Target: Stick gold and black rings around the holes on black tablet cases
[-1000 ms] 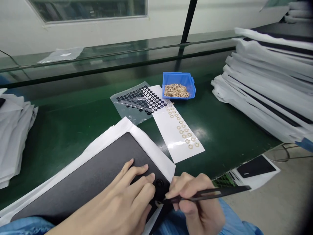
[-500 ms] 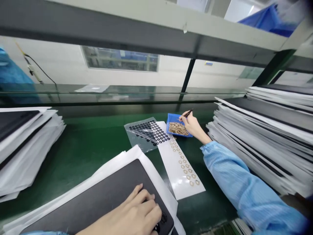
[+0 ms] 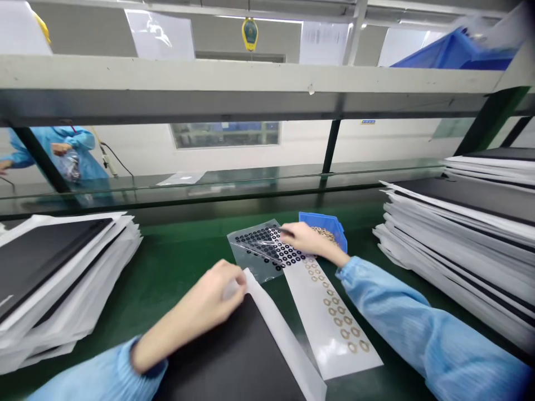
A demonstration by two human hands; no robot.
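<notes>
My left hand [image 3: 209, 295] is bunched at the top corner of a white paper wrapper [image 3: 276, 328], seemingly pinching it, though blur hides the fingertips. That wrapper lies around a dark flat panel [image 3: 225, 362]. My right hand [image 3: 303, 239] grips black tweezers [image 3: 286, 230], their tips just above a clear plastic sheet of black rings [image 3: 254, 250]. Beside that hand stands a blue plastic bin [image 3: 332, 231] of small brass-coloured rings. A white backing strip [image 3: 334, 317] carrying brass-coloured rings runs towards me from the black-ring sheet.
Stacks of white-wrapped dark panels [image 3: 54, 278] [image 3: 451, 245] rise on both sides of the green bench [image 3: 184, 295]. A glass shelf [image 3: 251, 181] runs behind it. Beyond the glass stands a co-worker in a blue gown [image 3: 62, 150].
My right hand has moved from the blue bin to over the black rings. My left hand has left the panel's surface for the wrapper's corner. The view has tilted upward.
</notes>
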